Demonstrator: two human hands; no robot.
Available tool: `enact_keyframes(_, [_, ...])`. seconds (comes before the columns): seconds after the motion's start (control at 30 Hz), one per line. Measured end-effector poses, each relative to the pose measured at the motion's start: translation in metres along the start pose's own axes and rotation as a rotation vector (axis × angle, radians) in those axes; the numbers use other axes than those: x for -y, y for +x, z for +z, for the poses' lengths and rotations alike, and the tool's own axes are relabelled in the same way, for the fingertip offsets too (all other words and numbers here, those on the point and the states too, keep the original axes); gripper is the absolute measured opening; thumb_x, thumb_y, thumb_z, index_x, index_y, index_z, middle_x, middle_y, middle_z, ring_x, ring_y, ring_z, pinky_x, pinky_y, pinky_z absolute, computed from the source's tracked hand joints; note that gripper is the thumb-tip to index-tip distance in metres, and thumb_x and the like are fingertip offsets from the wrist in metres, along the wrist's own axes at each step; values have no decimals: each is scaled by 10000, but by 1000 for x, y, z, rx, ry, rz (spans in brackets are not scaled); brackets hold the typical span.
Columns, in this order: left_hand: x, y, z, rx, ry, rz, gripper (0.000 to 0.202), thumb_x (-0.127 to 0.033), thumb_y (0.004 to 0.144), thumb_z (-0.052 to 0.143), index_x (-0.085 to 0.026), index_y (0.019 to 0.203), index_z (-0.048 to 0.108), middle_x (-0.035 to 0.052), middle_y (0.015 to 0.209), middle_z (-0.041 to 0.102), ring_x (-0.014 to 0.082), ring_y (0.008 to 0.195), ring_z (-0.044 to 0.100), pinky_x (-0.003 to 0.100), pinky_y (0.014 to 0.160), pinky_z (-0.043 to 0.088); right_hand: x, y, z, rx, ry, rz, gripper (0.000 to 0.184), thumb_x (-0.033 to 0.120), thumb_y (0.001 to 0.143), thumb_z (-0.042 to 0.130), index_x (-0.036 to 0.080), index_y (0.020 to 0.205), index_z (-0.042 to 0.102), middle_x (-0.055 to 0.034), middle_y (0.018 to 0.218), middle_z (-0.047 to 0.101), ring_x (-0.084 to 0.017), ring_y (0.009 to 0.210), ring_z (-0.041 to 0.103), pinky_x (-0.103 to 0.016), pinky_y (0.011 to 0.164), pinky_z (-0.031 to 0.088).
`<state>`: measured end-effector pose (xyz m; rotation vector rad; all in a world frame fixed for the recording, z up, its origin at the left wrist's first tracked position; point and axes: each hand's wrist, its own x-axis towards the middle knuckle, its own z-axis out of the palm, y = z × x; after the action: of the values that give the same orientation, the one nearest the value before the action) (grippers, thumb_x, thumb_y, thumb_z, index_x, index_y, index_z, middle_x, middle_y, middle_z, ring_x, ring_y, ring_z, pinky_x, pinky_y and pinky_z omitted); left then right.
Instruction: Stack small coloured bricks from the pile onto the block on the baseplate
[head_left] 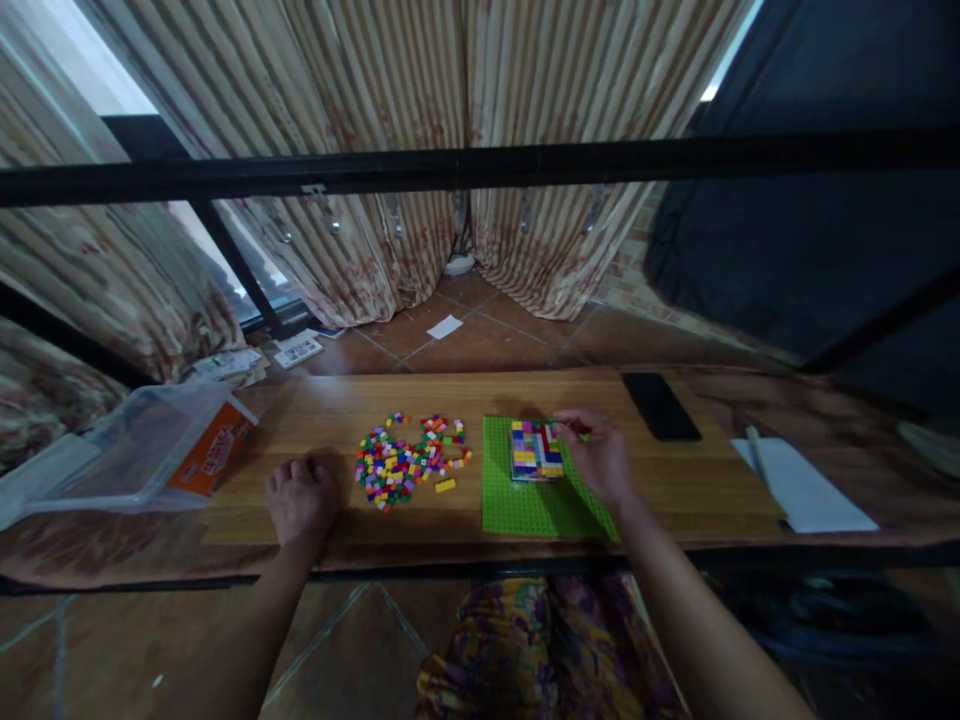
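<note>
My left hand rests on the wooden board with its fingers curled in, and nothing shows in it. To its right lies a heap of small multicoloured toy bricks, with a longer yellow brick at the heap's lower right. A block built from many coloured bricks stands on a green baseplate. My right hand is at the block's far right corner, thumb and fingers pinched together. Whatever is between those fingertips is too small or hidden to make out.
A black phone lies on the wooden board at the right. Beyond it are white paper and a pen-like stick. A clear plastic box with an orange label stands at the left. A dark rail crosses above the board.
</note>
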<state>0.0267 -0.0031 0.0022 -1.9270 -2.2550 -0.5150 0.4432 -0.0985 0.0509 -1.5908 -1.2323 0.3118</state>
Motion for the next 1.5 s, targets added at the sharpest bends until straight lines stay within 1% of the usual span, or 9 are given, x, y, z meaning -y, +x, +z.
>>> enact_keyframes(0.1, [0, 1, -1, 11, -4, -15, 489, -329, 886, 326, -47, 1131, 642, 233, 1118, 616, 366, 1096, 523, 489, 986, 397, -11, 15, -1, 80, -27, -54, 185, 328, 845, 586, 213, 890, 724, -59, 907, 730, -214, 877, 648, -366, 834, 497])
enact_keyframes(0.27, [0, 2, -2, -13, -60, -14, 449, -330, 868, 364, -85, 1112, 650, 208, 1063, 625, 355, 1067, 528, 502, 980, 394, -7, 28, 5, 259, -131, -113, 158, 198, 846, 561, 232, 850, 716, -30, 899, 732, -198, 901, 653, -351, 854, 490])
enact_keyframes(0.37, [0, 2, -3, -21, -76, -14, 434, -324, 861, 377, -96, 1104, 654, 201, 1042, 626, 349, 1064, 532, 506, 979, 392, -4, 31, 5, 307, -189, -149, 161, 167, 848, 567, 230, 820, 712, -20, 870, 730, -193, 895, 651, -341, 853, 483])
enact_keyframes(0.57, [-1, 2, -5, 18, -24, 1, 470, -332, 887, 338, -60, 1121, 641, 235, 1089, 612, 357, 1098, 526, 506, 981, 406, -2, 35, 2, 384, -218, -152, 168, 113, 821, 594, 224, 838, 719, -16, 872, 724, -185, 879, 647, -321, 839, 476])
enact_keyframes(0.77, [-1, 2, -5, 29, -13, -9, 466, -324, 889, 332, -62, 1133, 631, 225, 1099, 610, 347, 1127, 527, 494, 1013, 391, -1, 41, 1, 427, -244, -219, 212, 88, 822, 587, 219, 914, 726, -25, 899, 723, -180, 898, 643, -314, 850, 471])
enact_keyframes(0.97, [-3, 2, -7, 45, 1, -11, 503, -343, 897, 308, -50, 1154, 627, 242, 1132, 608, 366, 1137, 519, 500, 1014, 389, 1, 46, 0, 484, -244, -231, 255, 88, 813, 607, 216, 1003, 719, -4, 811, 688, -157, 792, 621, -285, 780, 470])
enact_keyframes(1.1, [-4, 1, -7, 44, 12, -13, 503, -332, 900, 304, -39, 1155, 625, 243, 1128, 610, 361, 1136, 521, 490, 1031, 381, 2, 49, 0, 515, -274, -235, 256, 85, 815, 608, 220, 1007, 711, 9, 787, 677, -149, 771, 608, -272, 761, 458])
enact_keyframes(1.33, [-2, 2, -5, 30, -28, -9, 460, -332, 889, 335, -69, 1133, 625, 231, 1115, 604, 356, 1136, 515, 500, 1008, 388, 3, 53, 0, 565, -316, -265, 254, 74, 820, 599, 212, 1002, 711, 9, 782, 668, -143, 768, 597, -257, 741, 442])
enact_keyframes(1.5, [-1, 2, -4, -6, -44, 8, 422, -310, 872, 361, -83, 1089, 643, 221, 1061, 619, 359, 1086, 523, 514, 984, 390, 4, 54, 0, 562, -302, -281, 253, 79, 822, 600, 207, 1014, 705, 6, 776, 674, -149, 764, 609, -267, 748, 456])
